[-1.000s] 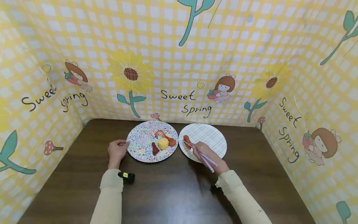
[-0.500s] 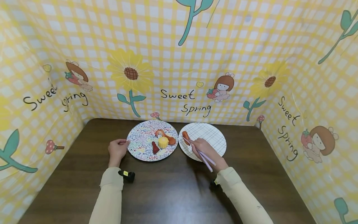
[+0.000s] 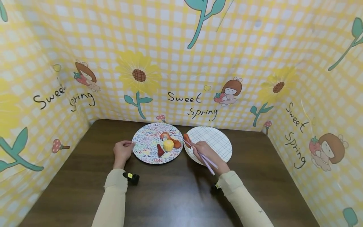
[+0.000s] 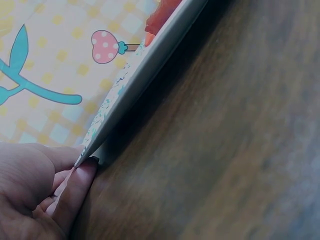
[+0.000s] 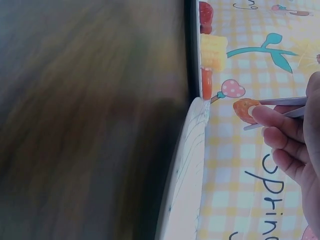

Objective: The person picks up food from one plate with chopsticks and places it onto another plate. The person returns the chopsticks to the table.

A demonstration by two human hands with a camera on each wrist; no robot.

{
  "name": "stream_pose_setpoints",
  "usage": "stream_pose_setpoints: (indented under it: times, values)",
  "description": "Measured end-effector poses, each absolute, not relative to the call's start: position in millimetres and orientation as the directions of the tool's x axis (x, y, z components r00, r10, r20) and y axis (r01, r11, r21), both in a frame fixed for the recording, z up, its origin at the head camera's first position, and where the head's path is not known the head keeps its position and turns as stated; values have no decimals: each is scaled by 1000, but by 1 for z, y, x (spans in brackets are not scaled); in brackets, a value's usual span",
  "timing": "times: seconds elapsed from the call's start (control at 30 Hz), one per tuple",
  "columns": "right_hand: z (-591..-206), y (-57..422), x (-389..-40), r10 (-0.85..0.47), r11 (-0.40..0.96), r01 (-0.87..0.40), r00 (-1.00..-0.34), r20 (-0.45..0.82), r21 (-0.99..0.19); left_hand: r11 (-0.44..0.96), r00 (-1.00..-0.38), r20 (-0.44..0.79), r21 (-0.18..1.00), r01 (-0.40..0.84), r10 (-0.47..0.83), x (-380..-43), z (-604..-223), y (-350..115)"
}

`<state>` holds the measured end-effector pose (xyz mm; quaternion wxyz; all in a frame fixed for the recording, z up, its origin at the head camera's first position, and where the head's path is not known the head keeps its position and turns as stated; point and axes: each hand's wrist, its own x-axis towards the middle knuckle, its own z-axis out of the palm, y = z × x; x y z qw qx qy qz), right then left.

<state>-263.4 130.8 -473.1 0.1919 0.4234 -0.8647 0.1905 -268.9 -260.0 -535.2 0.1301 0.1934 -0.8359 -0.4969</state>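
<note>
My left hand (image 3: 122, 153) pinches the left rim of a round plate with a colourful scribbled pattern (image 3: 144, 135); in the left wrist view, thumb and finger lie on either side of the plate's edge. On its right half lie a yellow corn piece (image 3: 168, 145), a dark red drumstick-shaped piece (image 3: 160, 150), a shrimp (image 3: 164, 135) and an orange-brown piece (image 3: 177, 144). My right hand (image 3: 208, 152) holds light purple chopsticks (image 3: 208, 163). Between their tips is an orange-brown sausage-like piece (image 5: 245, 110), raised over the left rim of a white grid-lined plate (image 3: 219, 142).
The two plates stand side by side near the back of a dark wooden table (image 3: 170, 195). A yellow checked cloth (image 3: 181, 63) with printed flowers and figures walls in the back and both sides. Each wrist wears a small black camera.
The sausage-like piece in the chopsticks has moved left across the grid-lined plate to its left rim. My left hand keeps its place at the scribbled plate's rim. The head view has shifted slightly.
</note>
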Motion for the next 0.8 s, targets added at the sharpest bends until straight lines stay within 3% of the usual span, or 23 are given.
stream_pose_setpoints:
  times: [0.47, 0.8]
  values:
    - [-465, 105, -265, -642, 546, -808, -572, 510, -219, 425, -898, 18, 885, -190, -439, -269, -531, -258]
    - [-461, 77, -279, -626, 455, -824, -565, 538, -337, 408, -900, 15, 894, -184, -436, -269, -531, -259]
